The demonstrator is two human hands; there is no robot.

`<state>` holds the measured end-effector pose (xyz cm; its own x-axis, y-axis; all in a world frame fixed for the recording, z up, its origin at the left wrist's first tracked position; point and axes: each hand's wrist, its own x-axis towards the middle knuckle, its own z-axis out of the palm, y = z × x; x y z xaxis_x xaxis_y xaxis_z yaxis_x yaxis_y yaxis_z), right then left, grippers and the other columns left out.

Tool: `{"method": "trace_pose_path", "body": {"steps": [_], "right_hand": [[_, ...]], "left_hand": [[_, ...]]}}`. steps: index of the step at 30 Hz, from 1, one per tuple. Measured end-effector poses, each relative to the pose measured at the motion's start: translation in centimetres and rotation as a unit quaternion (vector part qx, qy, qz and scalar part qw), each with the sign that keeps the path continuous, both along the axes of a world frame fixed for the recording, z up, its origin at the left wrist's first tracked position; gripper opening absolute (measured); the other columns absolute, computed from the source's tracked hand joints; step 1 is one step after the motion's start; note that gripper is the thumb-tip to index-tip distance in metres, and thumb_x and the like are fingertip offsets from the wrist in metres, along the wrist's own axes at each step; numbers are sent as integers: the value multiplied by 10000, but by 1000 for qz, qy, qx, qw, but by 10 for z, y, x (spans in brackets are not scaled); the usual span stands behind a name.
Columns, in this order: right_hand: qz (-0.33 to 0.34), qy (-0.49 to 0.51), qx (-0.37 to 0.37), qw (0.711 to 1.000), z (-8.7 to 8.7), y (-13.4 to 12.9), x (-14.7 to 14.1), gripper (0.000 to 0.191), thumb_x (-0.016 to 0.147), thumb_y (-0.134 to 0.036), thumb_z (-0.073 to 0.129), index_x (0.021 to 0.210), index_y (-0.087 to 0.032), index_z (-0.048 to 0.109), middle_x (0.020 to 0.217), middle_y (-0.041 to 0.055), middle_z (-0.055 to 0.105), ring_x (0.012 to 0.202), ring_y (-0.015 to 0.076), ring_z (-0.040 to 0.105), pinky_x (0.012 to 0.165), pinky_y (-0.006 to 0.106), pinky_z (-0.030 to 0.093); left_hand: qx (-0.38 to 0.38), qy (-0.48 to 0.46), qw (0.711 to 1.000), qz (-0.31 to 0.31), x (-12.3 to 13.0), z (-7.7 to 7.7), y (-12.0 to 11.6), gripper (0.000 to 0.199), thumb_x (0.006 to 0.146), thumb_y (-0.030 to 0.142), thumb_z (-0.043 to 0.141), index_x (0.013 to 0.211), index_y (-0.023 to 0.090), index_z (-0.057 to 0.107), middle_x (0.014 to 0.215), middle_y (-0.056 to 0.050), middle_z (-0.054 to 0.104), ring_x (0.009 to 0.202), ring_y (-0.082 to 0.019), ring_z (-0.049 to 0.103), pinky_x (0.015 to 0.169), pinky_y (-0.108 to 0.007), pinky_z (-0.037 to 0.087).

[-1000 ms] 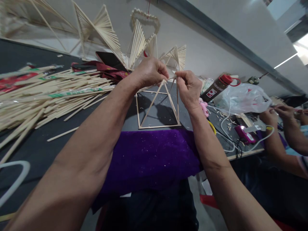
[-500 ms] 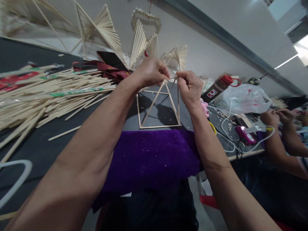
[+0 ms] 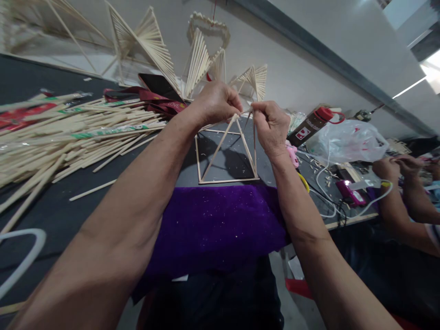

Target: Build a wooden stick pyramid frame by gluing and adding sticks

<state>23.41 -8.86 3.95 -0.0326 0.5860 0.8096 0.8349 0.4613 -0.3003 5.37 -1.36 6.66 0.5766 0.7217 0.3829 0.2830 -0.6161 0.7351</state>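
Slim piece [image 3: 246, 111] between both hands [image 3: 213, 101] [image 3: 273, 126], indistinct

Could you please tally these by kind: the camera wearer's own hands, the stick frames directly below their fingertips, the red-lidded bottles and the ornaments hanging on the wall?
Wearer's own hands, left hand and right hand: 2
Stick frame: 1
Red-lidded bottle: 1
Hanging ornament: 1
Total: 5
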Motion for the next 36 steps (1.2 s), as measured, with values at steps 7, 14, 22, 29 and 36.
{"method": "trace_pose_path", "body": {"steps": [7,14,22,29,36], "right_hand": [[-2,13,-12,1000,0,-1,0,188,886,-187,502,899,-250,680,869,-6,702,856,150,635,851,346,520],[7,47,-8,999,-6,3,2,277,907,-229,487,1137,-261,638,906,-18,691,814,140,625,851,354,531],[6,41,-6,999,-3,0,-1,181,892,-185,494,949,-239,657,911,-12,686,884,146,621,905,374,513],[6,59,-9,998,-7,5,5,189,973,-314,472,1002,-244,646,902,-15,676,901,150,633,904,373,517],[16,75,-24,997,-8,4,6,258,998,-398,460,1017,-233,658,888,-11,683,882,141,643,862,342,513]], "left_hand": [[0,6,1000,2,0,2,0,144,681,192,702,805,191,775,717,-45,719,732,-182,653,702,-289,481],[-17,1,1000,-1,-1,3,-2,138,679,181,710,806,179,766,718,-44,717,734,-181,645,717,-290,481],[-16,-1,1000,-17,-4,3,1,156,649,173,708,796,186,761,729,-42,715,767,-198,650,708,-295,492],[-31,-19,999,1,-9,7,-2,169,686,216,697,827,187,785,667,-25,676,696,-188,645,700,-318,512],[-27,-21,999,-2,-11,8,-3,202,679,227,708,853,180,798,653,-25,674,688,-185,645,715,-326,521]]}}
